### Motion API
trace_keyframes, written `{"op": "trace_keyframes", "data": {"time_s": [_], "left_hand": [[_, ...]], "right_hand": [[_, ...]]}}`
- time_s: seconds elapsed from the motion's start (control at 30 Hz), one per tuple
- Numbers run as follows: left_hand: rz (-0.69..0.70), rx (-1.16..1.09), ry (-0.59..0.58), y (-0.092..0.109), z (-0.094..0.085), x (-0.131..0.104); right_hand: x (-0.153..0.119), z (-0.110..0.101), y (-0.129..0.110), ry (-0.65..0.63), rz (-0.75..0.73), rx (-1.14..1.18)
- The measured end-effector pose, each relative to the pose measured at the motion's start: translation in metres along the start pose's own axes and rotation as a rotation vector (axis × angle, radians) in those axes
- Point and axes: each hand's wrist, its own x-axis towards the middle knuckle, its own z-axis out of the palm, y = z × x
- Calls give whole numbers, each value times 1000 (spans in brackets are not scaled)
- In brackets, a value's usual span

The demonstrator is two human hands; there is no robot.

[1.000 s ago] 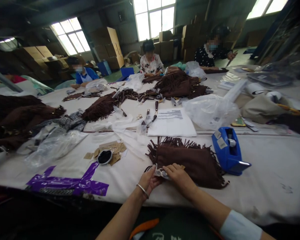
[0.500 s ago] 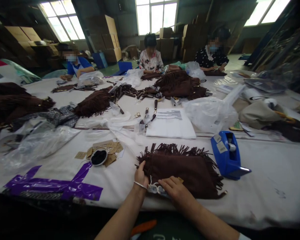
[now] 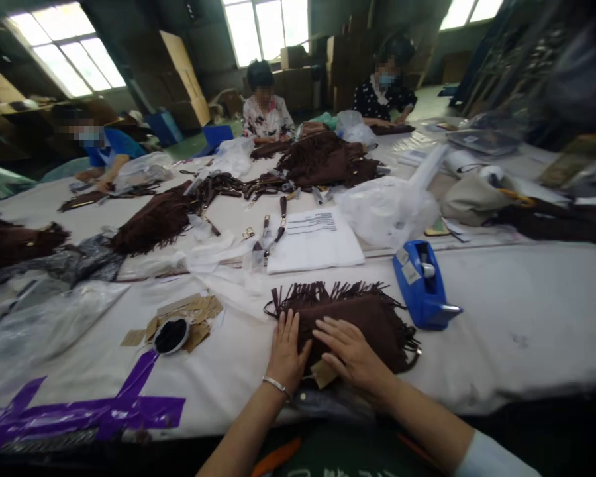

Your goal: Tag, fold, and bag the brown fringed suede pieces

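Note:
A dark brown fringed bag [image 3: 372,324] lies flat near the table's front edge, its fringe pointing away from me and to the right. My left hand [image 3: 287,351] rests palm down on its left end, fingers stretched out. On its middle lies my right hand [image 3: 350,354], fingers spread and flat. Between the two hands a tan paper tag [image 3: 322,374] shows at the bag's near edge. Clear plastic [image 3: 332,403] lies just below it, partly hidden by my right hand and forearm.
A blue tape dispenser [image 3: 420,288] stands right of the bag. Left are tan tags [image 3: 201,315], a small dish of black strings [image 3: 171,336] and purple tape [image 3: 114,414]. White sheets [image 3: 318,242], plastic bags [image 3: 387,209] and more fringed bags [image 3: 322,159] lie beyond. Three people sit across the table.
My left hand has gone from gripping the bag's left edge to lying flat on top. My right hand has moved up onto the bag, fingers more spread. The view has turned right.

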Motion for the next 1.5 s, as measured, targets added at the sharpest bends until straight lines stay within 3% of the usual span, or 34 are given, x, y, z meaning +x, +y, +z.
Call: {"op": "trace_keyframes", "data": {"time_s": [0.1, 0.23, 0.4, 0.5, 0.6, 0.73, 0.83, 0.97, 1.03, 1.13, 1.23, 1.33, 1.4, 1.5], "left_hand": [[76, 49, 22, 5, 3, 12], [250, 87, -18, 23, -1, 30], [444, 127, -179, 57, -10, 36], [550, 121, -342, 86, -4, 35], [584, 132, -439, 113, 13, 34], [599, 166, -398, 129, 38, 35], [686, 191, -329, 125, 41, 36], [773, 192, -159, 116, 21, 33], [793, 193, -91, 114, 10, 29], [822, 202, -73, 113, 4, 24], [822, 221, -106, 111, 8, 22], [832, 239, -123, 109, 14, 23], [836, 211, -159, 110, 18, 23], [759, 40, -262, 118, 17, 19]], "right_hand": [[3, 3, 29, -14, 63, -117], [-9, 2, 47, 24, 117, 19], [-68, -17, 45, 434, 425, 421], [-110, -18, 40, 560, 699, 786], [-137, -11, 38, 533, 897, 1126], [-146, -10, 41, 402, 1040, 1454], [-137, -18, 45, 360, 992, 1736], [-105, -26, 51, 333, 637, 2030], [-84, -26, 56, 361, 579, 1980], [-57, -26, 68, 435, 628, 1798], [-42, -31, 83, 559, 623, 1564], [-36, -37, 92, 625, 524, 1231], [-35, -37, 92, 586, 444, 1046], [-32, -29, 86, 303, 309, 665]]}}
